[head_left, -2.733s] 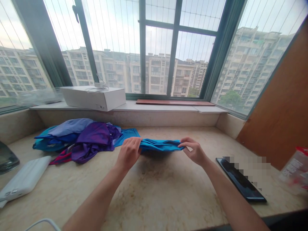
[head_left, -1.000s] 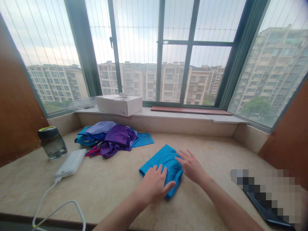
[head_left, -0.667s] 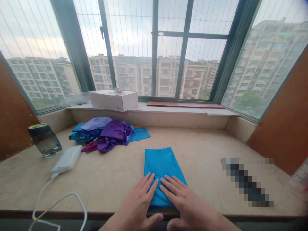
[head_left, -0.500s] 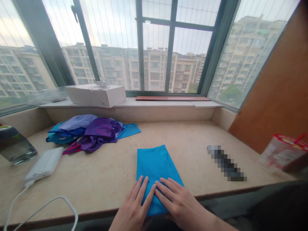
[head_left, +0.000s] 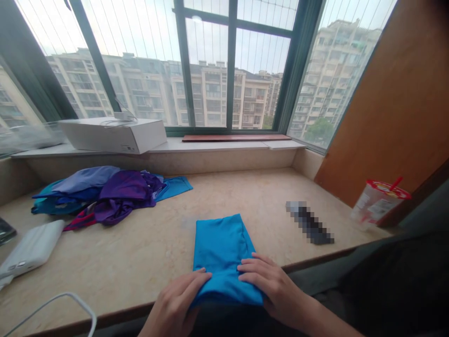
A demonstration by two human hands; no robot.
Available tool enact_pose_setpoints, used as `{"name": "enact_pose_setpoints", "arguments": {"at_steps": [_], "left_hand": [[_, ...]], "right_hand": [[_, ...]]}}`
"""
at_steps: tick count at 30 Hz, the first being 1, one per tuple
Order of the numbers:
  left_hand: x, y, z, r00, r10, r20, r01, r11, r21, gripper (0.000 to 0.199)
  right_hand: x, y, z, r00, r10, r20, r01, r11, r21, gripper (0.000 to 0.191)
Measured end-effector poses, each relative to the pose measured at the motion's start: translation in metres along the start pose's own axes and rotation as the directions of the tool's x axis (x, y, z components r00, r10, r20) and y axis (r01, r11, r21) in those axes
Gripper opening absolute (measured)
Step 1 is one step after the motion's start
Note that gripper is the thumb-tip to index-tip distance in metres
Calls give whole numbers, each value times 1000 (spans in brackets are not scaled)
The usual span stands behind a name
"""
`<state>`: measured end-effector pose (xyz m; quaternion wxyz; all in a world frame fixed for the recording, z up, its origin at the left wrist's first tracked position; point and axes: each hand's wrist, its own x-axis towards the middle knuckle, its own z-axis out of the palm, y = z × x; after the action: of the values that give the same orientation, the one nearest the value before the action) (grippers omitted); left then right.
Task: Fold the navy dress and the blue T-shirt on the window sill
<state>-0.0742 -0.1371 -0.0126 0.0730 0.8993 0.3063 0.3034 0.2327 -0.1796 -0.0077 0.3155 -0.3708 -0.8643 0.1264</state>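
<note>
A bright blue folded cloth (head_left: 220, 243) lies on the beige stone top, its near end raised slightly at the front edge. My left hand (head_left: 178, 296) grips the near left corner, fingers on top and the thumb side tucked low. On the opposite side, my right hand (head_left: 275, 284) holds the near right corner, its fingers resting over the fabric. Both thumbs are largely hidden. The kind of garment cannot be made out.
A heap of purple and blue clothes (head_left: 115, 196) lies at the back left. Nearby are a white power bank (head_left: 33, 245) and its cable (head_left: 82, 302). To the right are a pixelated dark object (head_left: 310, 223) and a plastic cup (head_left: 377, 203). A white box (head_left: 115, 135) stands on the sill.
My hands have gone from lying flat on the cloth to gripping its near corners, spreading apart. The cloth's near end has lifted and bunched. The view has swung right.
</note>
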Motion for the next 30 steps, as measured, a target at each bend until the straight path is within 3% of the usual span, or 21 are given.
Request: {"name": "enact_pose_setpoints", "arguments": {"at_steps": [4,8,12,14,16,18,20,22,25,27,30], "left_hand": [[41,1,-12,957,-283,61,289,944,-157,25],[91,-22,-16,882,-463,80,470,859,-204,32],[115,-53,-7,838,-544,48,546,833,-92,24],[117,-59,-3,845,-535,-7,535,845,23,31],[115,-56,-2,900,-432,-52,435,892,120,38],[112,-49,-1,965,-262,-5,259,952,162,42],[110,-43,1,981,-129,144,110,985,136,47],[111,-42,4,955,-107,277,82,992,99,54],[117,-47,8,915,-142,378,136,990,44,60],[120,-53,6,903,-135,408,151,988,-7,64],[121,-62,-4,888,-117,445,169,983,-79,70]], "right_hand": [[29,13,-12,960,277,-33,-255,921,295,22],[76,34,-20,900,435,-6,-399,831,389,32],[106,64,-12,858,511,42,-495,805,328,35],[110,76,-5,838,546,9,-532,814,235,34],[111,82,1,819,571,-48,-564,818,115,35],[111,81,6,803,583,-123,-590,807,-27,38],[110,75,7,822,529,-214,-564,808,-170,35],[109,66,7,883,398,-250,-458,848,-268,26],[104,56,1,981,173,-89,-192,939,-286,27],[98,56,-3,994,86,69,-69,972,-226,39],[91,63,-7,982,60,176,-35,989,-142,70]]}}
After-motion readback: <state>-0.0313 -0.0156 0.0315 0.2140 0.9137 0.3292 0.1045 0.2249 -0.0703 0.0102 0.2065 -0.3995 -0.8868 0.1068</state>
